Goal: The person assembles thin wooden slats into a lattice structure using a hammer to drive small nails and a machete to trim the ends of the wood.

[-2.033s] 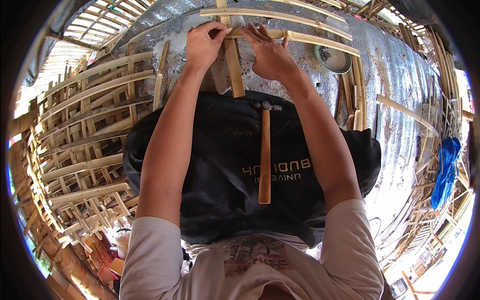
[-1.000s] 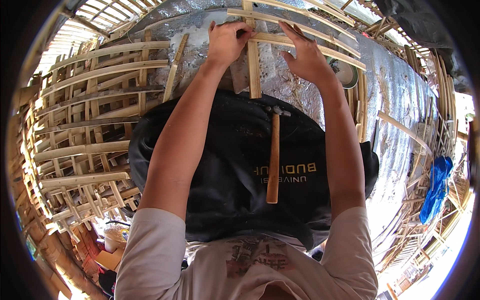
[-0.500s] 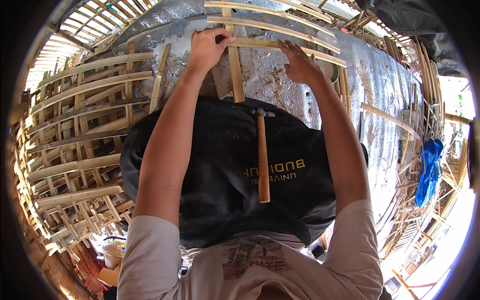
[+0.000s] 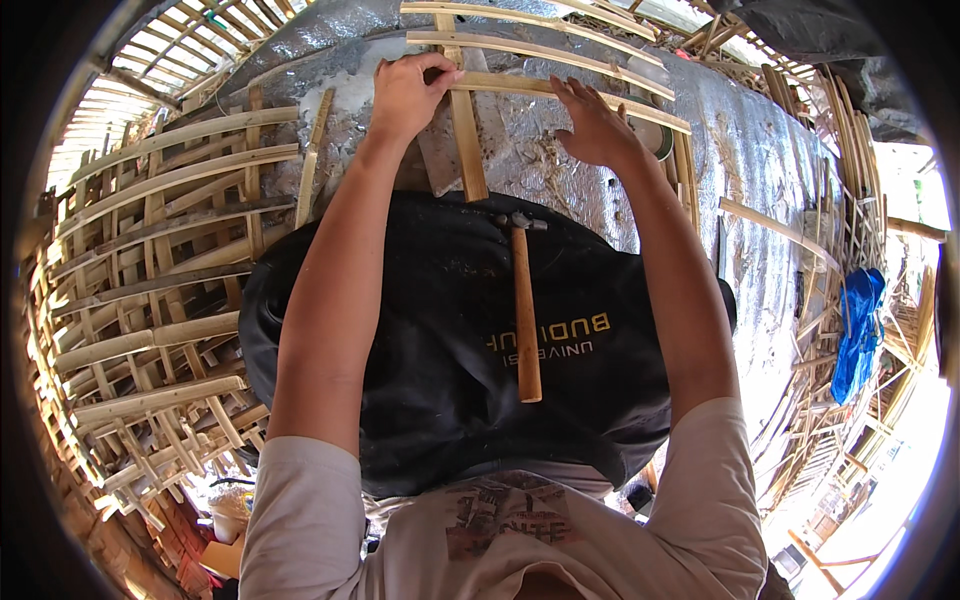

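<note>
Left hand: the left hand (image 4: 405, 92) is curled shut, thumb and fingers pinching the crossing where the upright bamboo slat (image 4: 465, 130) meets the horizontal bamboo slat (image 4: 570, 98).
Right hand: the right hand (image 4: 592, 125) lies open and flat, fingers spread, pressing down on the same horizontal slat further along; it grips nothing.
Change: a moment ago both hands were bunched close together at the crossing; now the right hand has slid away along the slat and opened flat, while the left stays pinched at the joint.
What that suggests: as a judgement, the piece looks to be held in position at two points, the joint squared rather than being fastened right now.
Frame: the two slats belong to a small bamboo frame, with two more cross slats (image 4: 520, 45) lying parallel further away, all resting on the silver foil sheet (image 4: 740, 150).
Hammer: a wooden-handled hammer (image 4: 523, 300) lies untouched on the black cloth (image 4: 440, 340) across the lap, head toward the frame, well apart from both hands.
Tape roll: a greenish roll of tape (image 4: 655, 135) sits just beside the right hand, partly hidden by it.
Left side: a large stack of bamboo lattice panels (image 4: 150, 280), and a loose slat (image 4: 312, 155) on the foil near the left forearm.
Right side: more bamboo strips and a blue cloth (image 4: 858, 330) hanging at the edge.
</note>
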### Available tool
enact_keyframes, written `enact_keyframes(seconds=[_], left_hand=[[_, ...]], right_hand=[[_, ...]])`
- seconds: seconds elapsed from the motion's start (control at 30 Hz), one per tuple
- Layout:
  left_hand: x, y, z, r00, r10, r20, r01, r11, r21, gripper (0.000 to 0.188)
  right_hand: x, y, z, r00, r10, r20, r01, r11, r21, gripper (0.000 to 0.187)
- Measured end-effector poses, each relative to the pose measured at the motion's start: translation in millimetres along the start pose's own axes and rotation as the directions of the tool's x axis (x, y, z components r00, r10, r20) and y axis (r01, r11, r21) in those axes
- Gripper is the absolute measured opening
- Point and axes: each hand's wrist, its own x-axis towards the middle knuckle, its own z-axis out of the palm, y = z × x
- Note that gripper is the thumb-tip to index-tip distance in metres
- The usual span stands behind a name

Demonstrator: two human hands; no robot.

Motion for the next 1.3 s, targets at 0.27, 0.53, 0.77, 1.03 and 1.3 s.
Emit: enact_keyframes(seconds=[0.27, 0.53, 0.77, 1.03, 1.3], left_hand=[[3, -1, 0, 0.998, -0.003, 0.057, 0.001, 1.0, 0.026, 0.022], [4, -1, -1, 0.997, -0.015, 0.076, 0.012, 0.999, 0.039, 0.022], [2, -6, -2, 0.998, 0.008, 0.059, -0.009, 1.0, 0.014, 0.023], [2, -7, 3, 0.998, 0.016, 0.053, -0.017, 1.0, 0.022, 0.019], [0, -9, 4, 0.997, 0.074, 0.017, -0.075, 0.991, 0.108, 0.022]], right_hand=[[6, 4, -12, 0.998, -0.02, -0.058, 0.017, 0.998, -0.054, 0.083], [-5, -8, -17, 0.955, -0.221, -0.196, 0.237, 0.969, 0.062, 0.076], [-53, -57, -35, 0.866, -0.391, -0.312, 0.444, 0.888, 0.121, 0.055], [-109, -65, -34, 0.942, -0.335, -0.027, 0.325, 0.884, 0.336, 0.042], [-149, -88, -16, 0.964, -0.177, 0.197, 0.159, 0.982, 0.104, 0.059]])
